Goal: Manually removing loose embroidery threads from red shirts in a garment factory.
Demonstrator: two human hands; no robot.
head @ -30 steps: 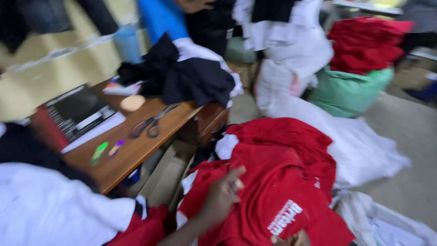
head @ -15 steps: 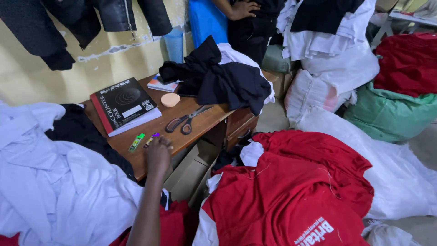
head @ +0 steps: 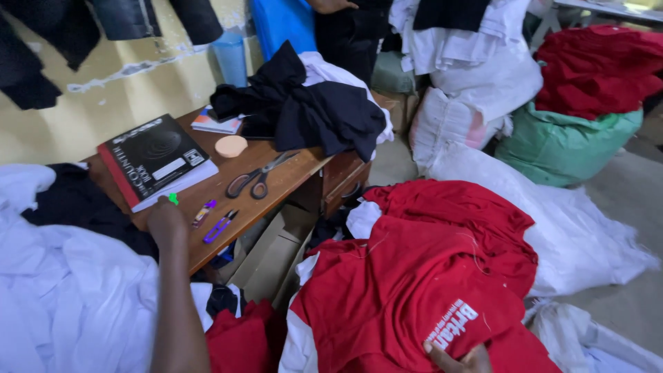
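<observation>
One hand, the left hand (head: 166,220), closes on a green marker (head: 173,199); the right hand (head: 452,359) rests on a red shirt (head: 407,283), grip unclear.

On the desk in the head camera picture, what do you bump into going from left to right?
Black book → left hand → purple clipper → scissors → black clothes.
</observation>
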